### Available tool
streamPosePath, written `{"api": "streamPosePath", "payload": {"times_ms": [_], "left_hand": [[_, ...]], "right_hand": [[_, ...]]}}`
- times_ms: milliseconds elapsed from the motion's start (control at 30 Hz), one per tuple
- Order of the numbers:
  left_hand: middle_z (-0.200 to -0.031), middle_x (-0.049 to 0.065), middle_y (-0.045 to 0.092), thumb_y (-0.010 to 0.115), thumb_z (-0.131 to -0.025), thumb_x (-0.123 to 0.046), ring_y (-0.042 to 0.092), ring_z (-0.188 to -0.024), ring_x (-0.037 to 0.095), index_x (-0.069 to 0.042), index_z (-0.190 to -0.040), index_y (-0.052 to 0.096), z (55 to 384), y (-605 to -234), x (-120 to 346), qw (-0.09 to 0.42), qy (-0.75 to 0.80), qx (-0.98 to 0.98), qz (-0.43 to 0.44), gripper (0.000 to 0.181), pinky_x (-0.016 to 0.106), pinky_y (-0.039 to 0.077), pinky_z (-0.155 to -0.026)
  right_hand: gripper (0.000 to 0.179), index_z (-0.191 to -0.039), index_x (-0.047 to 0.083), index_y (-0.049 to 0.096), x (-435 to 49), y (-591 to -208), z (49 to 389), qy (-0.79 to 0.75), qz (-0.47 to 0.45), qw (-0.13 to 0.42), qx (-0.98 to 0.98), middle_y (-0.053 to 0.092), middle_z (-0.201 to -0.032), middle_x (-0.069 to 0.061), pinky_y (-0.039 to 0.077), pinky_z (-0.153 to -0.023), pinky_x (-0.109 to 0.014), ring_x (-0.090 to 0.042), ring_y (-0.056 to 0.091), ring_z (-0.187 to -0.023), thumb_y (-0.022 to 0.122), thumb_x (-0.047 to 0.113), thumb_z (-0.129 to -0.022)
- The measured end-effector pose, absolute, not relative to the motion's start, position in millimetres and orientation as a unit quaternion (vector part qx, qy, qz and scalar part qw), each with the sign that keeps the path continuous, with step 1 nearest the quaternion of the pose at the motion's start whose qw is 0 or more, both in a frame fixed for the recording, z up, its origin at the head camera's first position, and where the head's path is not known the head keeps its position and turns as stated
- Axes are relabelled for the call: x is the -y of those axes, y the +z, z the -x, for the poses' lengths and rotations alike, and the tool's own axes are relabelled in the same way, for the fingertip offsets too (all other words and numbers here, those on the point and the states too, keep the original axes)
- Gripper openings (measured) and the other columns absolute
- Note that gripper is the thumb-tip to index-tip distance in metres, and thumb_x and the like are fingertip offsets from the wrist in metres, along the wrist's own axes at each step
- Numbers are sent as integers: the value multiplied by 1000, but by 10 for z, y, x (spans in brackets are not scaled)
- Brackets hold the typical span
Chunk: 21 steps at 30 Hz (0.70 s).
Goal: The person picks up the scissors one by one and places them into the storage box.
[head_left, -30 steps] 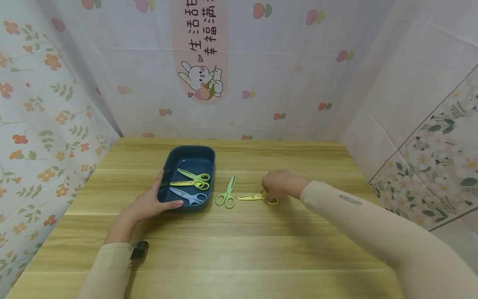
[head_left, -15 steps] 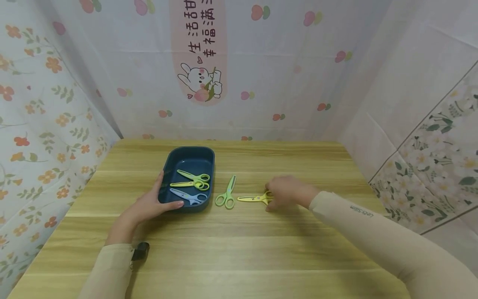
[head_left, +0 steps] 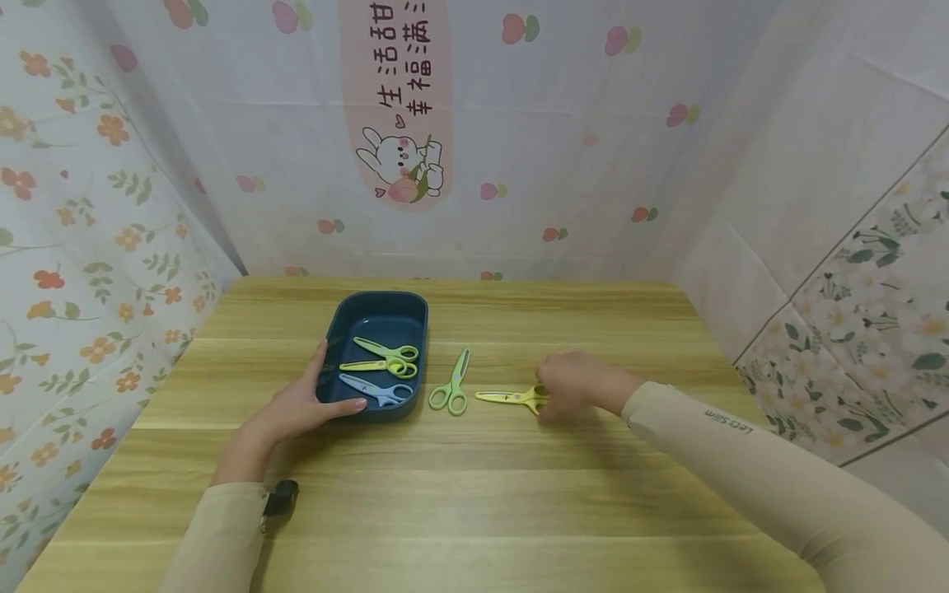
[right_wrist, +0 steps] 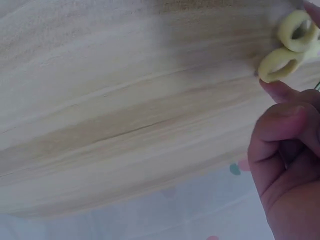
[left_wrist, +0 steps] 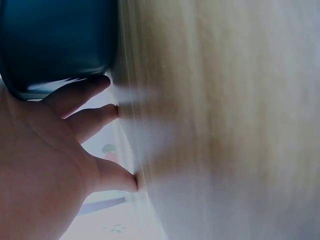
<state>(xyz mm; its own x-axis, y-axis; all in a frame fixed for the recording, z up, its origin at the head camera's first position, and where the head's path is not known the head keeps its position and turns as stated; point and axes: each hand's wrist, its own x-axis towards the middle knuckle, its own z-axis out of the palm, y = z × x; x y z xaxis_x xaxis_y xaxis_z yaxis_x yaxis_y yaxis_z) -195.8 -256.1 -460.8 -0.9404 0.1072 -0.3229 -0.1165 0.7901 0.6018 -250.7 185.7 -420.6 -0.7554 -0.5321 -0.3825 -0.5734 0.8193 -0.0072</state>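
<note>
My left hand (head_left: 296, 408) rests against the near left corner of a dark blue tray (head_left: 423, 317), its thumb at the front rim and fingers along the left wall. The left wrist view shows that hand's fingers (left_wrist: 92, 122) straight and spread, tips at the table. Inside the tray lie green scissors (head_left: 378, 347), yellow scissors (head_left: 363, 366) and blue scissors (head_left: 363, 385). Another yellow pair of scissors (head_left: 511, 397) lies flat on the table, and my right hand (head_left: 578, 384) pinches its handle loops. The right wrist view has fingertips on both sides of the loops (right_wrist: 277, 65).
Another green pair of scissors (head_left: 452, 387) lies between the tray and the right hand, blades pointing away. The wooden table (head_left: 474, 511) ends at a printed curtain (head_left: 593, 173) behind, with more patterned cloth at both sides.
My right hand has shifted slightly right, from the middle of the yellow scissors to their handle loops. Those scissors stay in place, and the left hand and tray have not visibly moved.
</note>
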Motion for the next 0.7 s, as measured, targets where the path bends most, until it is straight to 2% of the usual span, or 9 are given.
{"api": "streamPosePath", "payload": {"times_ms": [167,367,533,700], "left_hand": [[-173,38,13,72,-84,-79,22,-152,70,-26,-167,-26,1956,-4605,2560,175,324,-930,5,139,81,29,-117],[-174,37,11,72,-85,-78,21,-152,69,-26,-167,-27,1957,-4614,2558,175,327,-929,4,138,82,28,-118],[-174,36,11,72,-85,-78,20,-153,69,-27,-167,-26,1983,-4625,2552,168,331,-929,3,138,82,26,-118],[-174,37,12,72,-85,-77,21,-152,69,-25,-167,-26,1978,-4624,2556,168,328,-930,2,138,82,27,-118]], "right_hand": [[45,-64,21,42,-1856,-4169,2578,20,282,156,-946,37,-66,7,24,-52,-29,-11,30,-60,78,41,-83],[54,-59,23,34,-1779,-3978,2679,-67,234,137,-960,26,-59,10,18,-51,-26,-8,22,-55,77,44,-84],[60,-55,22,34,-1606,-3717,2732,-89,196,110,-970,22,-55,11,19,-49,-25,-7,19,-52,78,51,-85],[63,-53,22,37,-1327,-3448,2760,-98,157,115,-976,24,-52,10,21,-48,-27,-9,21,-49,80,55,-85]]}}
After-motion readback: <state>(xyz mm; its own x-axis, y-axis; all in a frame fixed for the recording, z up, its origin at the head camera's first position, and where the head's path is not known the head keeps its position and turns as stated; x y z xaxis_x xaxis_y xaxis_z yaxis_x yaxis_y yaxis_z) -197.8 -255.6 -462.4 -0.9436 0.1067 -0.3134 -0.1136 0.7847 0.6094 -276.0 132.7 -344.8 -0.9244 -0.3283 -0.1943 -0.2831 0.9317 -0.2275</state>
